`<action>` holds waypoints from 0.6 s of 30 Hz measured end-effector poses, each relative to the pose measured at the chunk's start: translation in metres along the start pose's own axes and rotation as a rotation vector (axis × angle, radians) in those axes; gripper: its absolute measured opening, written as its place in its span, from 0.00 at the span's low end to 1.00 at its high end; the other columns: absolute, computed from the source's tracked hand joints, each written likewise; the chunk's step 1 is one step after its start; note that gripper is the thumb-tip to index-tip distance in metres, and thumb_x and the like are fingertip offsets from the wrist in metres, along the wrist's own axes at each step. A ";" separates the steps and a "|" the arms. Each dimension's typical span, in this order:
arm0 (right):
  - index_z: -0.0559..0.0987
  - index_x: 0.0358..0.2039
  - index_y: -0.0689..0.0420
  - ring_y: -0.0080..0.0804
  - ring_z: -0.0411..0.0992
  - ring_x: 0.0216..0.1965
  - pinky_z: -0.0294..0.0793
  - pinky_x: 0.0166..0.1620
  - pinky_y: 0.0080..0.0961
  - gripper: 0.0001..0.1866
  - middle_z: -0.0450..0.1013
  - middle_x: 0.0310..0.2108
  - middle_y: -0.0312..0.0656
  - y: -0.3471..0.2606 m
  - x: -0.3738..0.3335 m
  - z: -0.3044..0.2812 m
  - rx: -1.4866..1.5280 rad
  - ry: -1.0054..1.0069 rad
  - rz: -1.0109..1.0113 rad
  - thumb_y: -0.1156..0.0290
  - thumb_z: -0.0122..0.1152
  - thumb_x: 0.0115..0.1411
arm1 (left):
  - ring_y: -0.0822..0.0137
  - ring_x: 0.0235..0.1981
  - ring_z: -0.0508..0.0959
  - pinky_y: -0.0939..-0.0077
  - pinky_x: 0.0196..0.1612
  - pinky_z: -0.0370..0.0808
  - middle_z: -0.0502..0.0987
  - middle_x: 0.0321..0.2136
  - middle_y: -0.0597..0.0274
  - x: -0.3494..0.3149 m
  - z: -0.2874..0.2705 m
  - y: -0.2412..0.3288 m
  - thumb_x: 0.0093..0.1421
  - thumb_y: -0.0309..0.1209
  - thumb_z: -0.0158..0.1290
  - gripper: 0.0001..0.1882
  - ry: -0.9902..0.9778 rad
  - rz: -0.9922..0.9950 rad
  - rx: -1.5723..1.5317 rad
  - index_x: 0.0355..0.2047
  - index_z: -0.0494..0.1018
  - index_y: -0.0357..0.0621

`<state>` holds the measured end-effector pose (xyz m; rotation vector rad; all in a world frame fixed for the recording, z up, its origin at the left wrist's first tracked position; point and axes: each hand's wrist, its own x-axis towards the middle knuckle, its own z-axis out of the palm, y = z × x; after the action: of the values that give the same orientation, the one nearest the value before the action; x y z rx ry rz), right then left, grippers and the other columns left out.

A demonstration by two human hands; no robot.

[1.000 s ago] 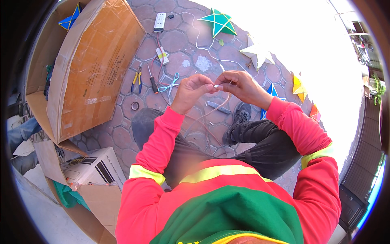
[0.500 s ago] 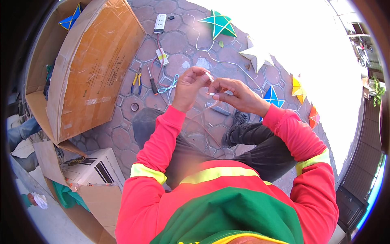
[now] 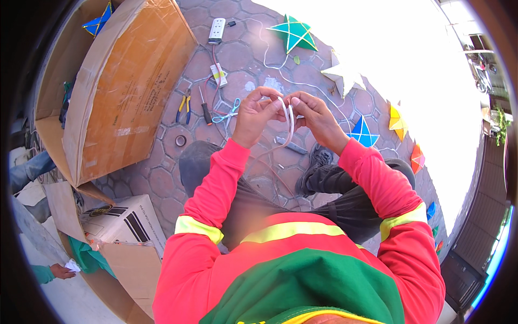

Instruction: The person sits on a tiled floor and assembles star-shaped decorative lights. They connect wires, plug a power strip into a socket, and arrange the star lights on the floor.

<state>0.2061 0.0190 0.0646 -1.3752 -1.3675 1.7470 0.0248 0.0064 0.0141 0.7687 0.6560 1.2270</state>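
Both hands raised, fingertips nearly meeting; left hand [image 3: 256, 116] and right hand [image 3: 319, 120] each pinching white cord [image 3: 292, 127], strands drooping between and below the grip; right fingertips sat lower half a second ago

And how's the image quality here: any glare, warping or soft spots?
Head view: sunlit ground at upper right is blown out white, the white star partly merging into it; head view: the dark slatted panel bows near the rim; head view: haze softens the yellow chest band's left end; head view: left hand, right hand and white cable look fairly sharp.
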 end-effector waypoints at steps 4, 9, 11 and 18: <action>0.76 0.47 0.57 0.14 0.72 0.31 0.76 0.32 0.16 0.14 0.75 0.33 0.32 -0.007 -0.002 -0.002 0.263 -0.082 0.049 0.62 0.48 0.72 | 0.71 0.36 0.80 0.75 0.37 0.83 0.74 0.35 0.65 0.001 -0.002 0.002 0.61 0.20 0.55 0.09 0.012 0.013 -0.009 0.42 0.72 0.41; 0.78 0.44 0.57 0.13 0.71 0.33 0.75 0.33 0.16 0.11 0.74 0.33 0.32 -0.001 0.001 -0.005 -0.246 -0.165 -0.248 0.64 0.57 0.68 | 0.70 0.34 0.81 0.75 0.36 0.84 0.75 0.33 0.64 -0.002 0.001 0.004 0.61 0.20 0.55 0.08 0.010 0.014 0.018 0.41 0.72 0.41; 0.78 0.43 0.57 0.13 0.71 0.33 0.75 0.35 0.17 0.10 0.74 0.32 0.31 0.007 0.006 -0.004 -0.321 -0.119 -0.317 0.65 0.60 0.66 | 0.70 0.34 0.82 0.74 0.37 0.83 0.77 0.32 0.63 -0.003 0.003 0.003 0.62 0.20 0.55 0.08 0.037 0.021 0.005 0.41 0.73 0.41; 0.77 0.42 0.62 0.18 0.70 0.34 0.74 0.38 0.21 0.08 0.75 0.33 0.33 0.000 -0.001 -0.009 -0.644 -0.075 -0.378 0.72 0.58 0.65 | 0.68 0.36 0.82 0.71 0.40 0.83 0.81 0.33 0.58 -0.004 -0.013 0.015 0.67 0.31 0.53 0.08 -0.001 -0.083 0.107 0.39 0.75 0.38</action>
<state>0.2149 0.0214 0.0648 -1.2363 -2.1889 1.1608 0.0056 0.0067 0.0188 0.8229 0.7499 1.1230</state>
